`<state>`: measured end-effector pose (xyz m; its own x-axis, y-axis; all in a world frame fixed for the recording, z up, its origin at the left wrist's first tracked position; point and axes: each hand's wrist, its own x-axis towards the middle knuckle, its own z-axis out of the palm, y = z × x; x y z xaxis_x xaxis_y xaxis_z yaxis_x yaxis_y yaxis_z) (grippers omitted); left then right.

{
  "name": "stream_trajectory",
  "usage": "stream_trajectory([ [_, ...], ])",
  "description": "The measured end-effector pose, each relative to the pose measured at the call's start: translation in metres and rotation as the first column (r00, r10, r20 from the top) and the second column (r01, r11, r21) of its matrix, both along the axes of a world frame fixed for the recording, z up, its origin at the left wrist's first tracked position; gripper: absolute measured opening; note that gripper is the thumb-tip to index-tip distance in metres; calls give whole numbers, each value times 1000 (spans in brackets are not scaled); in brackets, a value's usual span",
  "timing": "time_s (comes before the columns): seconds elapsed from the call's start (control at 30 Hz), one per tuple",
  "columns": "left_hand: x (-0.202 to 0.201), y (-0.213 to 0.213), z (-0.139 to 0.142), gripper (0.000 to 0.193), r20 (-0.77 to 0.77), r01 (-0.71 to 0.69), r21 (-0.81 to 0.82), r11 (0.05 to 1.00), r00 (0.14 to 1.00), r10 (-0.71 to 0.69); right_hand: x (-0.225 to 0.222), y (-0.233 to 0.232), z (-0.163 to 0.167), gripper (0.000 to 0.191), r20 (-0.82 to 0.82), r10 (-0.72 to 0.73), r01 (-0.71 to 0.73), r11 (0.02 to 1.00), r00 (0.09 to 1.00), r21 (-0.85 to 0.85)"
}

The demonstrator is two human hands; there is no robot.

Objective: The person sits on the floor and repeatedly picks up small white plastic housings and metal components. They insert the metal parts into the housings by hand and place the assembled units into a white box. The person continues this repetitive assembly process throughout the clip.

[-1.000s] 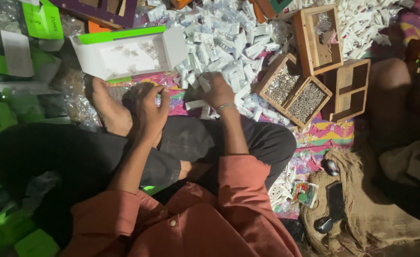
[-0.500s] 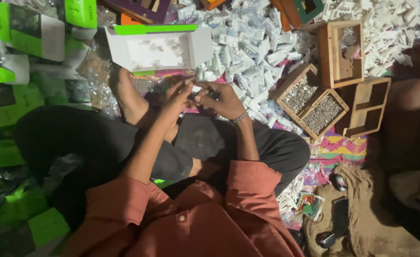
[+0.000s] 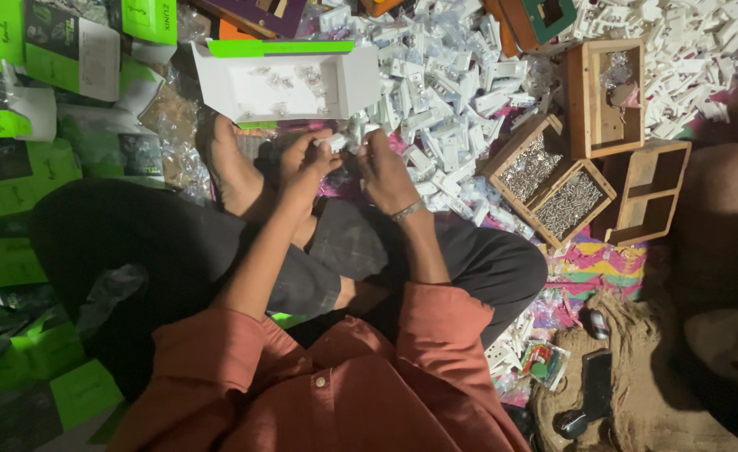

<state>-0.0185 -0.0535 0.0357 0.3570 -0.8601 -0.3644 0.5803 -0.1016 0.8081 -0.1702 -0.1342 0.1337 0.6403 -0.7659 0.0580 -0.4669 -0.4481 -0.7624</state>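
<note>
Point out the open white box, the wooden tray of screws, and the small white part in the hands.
open white box [image 3: 302, 84], head view, inner floor.
wooden tray of screws [image 3: 549, 180], head view, centre divider.
small white part [image 3: 340, 141], head view, its middle, between both hands.

The small white part pinched between both hands is mostly hidden by fingers; its shape is unclear.

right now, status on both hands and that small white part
Left hand and right hand together pinch small white part. Open white box just beyond. Nothing between.
</note>
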Motion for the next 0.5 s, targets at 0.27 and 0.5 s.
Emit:
stream_trajectory([
  [0.27, 2, -2, 9, 35, -16, -23, 33, 999, 1000, 23, 16, 12, 14, 17, -161, -107, 88, 989, 981, -119],
  [0.5, 0, -1, 20, 34, -135, 78, -40, 996, 987, -82, 17, 12, 6, 16, -40, -65, 65, 998, 997, 0],
])
